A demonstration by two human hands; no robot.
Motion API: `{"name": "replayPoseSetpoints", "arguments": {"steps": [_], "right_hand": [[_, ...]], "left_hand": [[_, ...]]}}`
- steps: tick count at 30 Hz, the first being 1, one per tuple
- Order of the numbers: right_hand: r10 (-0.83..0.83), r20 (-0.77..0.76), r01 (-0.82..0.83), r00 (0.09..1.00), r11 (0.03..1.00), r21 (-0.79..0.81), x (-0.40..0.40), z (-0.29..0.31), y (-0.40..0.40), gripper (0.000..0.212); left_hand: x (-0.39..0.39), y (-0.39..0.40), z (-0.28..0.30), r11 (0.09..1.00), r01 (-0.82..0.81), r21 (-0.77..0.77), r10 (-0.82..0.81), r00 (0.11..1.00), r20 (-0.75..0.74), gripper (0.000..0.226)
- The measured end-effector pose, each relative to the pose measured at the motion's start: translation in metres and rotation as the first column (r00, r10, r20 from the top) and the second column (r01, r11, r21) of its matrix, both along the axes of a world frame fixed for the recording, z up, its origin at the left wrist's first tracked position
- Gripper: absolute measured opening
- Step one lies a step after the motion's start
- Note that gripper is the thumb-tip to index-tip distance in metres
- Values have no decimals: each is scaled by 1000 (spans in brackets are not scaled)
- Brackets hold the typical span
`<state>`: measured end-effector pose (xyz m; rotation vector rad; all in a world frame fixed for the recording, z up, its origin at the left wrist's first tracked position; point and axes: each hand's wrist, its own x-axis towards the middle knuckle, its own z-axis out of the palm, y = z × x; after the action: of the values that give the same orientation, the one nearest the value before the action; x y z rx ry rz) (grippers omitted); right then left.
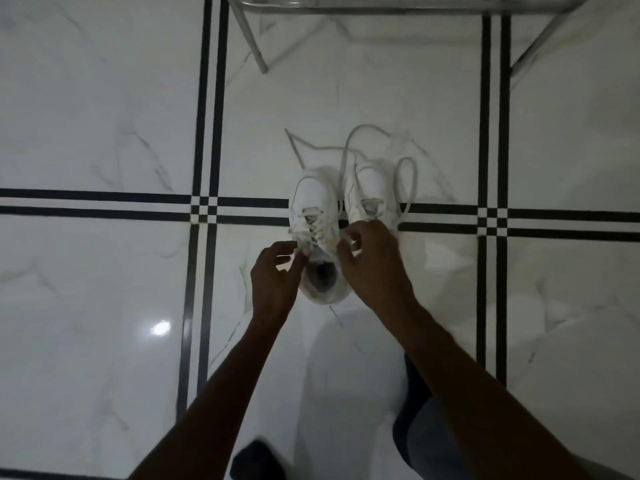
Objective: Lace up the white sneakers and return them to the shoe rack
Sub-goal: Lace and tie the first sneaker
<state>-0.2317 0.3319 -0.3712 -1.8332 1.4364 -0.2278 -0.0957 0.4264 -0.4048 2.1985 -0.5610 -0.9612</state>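
Observation:
Two white sneakers stand side by side on the floor, toes pointing away from me. The left sneaker (313, 202) is partly laced, and its opening shows between my hands. The right sneaker (372, 188) lies behind my right hand. Loose white lace ends (346, 147) trail beyond the toes, and one loops at the right. My left hand (277, 275) pinches a lace end at the left sneaker's upper eyelets. My right hand (374, 261) pinches the other lace end on that sneaker's right side. The metal shoe rack (256, 46) stands at the top of the view.
The floor is glossy white marble tile with black double stripes (207, 133) crossing under the sneakers. My knee in grey trousers (426, 434) and a dark foot (256, 459) sit near the bottom edge. A light glare (161, 328) reflects at the lower left.

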Motion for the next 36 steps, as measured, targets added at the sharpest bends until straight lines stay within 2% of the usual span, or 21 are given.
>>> {"name": "replayPoseSetpoints", "arguments": {"steps": [2, 5, 8, 11, 13, 17, 21, 23, 25, 28, 30, 32, 34, 36], "right_hand": [[59, -123, -56, 991, 998, 30, 19, -19, -3, 33], [63, -206, -67, 977, 998, -13, 37, -39, -9, 34], [69, -271, -59, 960, 997, 44, 46, -53, -23, 31], [26, -230, 7, 973, 990, 141, 51, -69, -32, 40], [11, -210, 29, 978, 982, 187, 50, -73, -35, 47], [31, -234, 13, 972, 983, 184, 48, -76, -35, 37], [-47, -138, 70, 989, 984, 167, 53, -56, -28, 20], [-57, -63, 68, 996, 979, 190, 50, -46, -23, 15], [-61, 20, 56, 998, 979, 195, 45, -38, -18, 9], [-39, 130, 14, 991, 982, 190, 40, -34, -14, 6], [-10, 174, -20, 985, 986, 168, 41, -35, -13, 9], [-13, 205, -18, 979, 989, 146, 43, -36, -10, 12], [3, 200, -32, 980, 989, 145, 43, -38, -4, 12], [5, 205, -43, 979, 982, 183, 41, -40, 0, 9]], "left_hand": [[4, 2, -11, 999, -1, -48, 1, 1000, 17, 34], [6, 4, -21, 990, 34, -136, -28, 999, 43, 31], [9, 0, -24, 981, 57, -184, -56, 998, 14, 30], [14, -5, -27, 984, 11, -176, -25, 996, -83, 31], [21, -11, -34, 980, 62, -190, -76, 995, -66, 28], [38, -23, -42, 967, 183, -176, -197, 978, -65, 21], [41, -24, -39, 950, 240, -198, -257, 964, -65, 18], [36, -19, -32, 964, 165, -207, -192, 974, -117, 18], [33, -12, -25, 971, 16, -240, -82, 961, -265, 18], [37, -8, -19, 940, -193, -280, 22, 857, -515, 21], [46, -7, -15, 914, -266, -307, 18, 781, -625, 24], [53, -6, -11, 877, -271, -396, -45, 775, -630, 28], [59, -4, -4, 822, -288, -492, -84, 793, -604, 16], [66, -10, 6, 782, -243, -574, -144, 825, -546, 19]]}}
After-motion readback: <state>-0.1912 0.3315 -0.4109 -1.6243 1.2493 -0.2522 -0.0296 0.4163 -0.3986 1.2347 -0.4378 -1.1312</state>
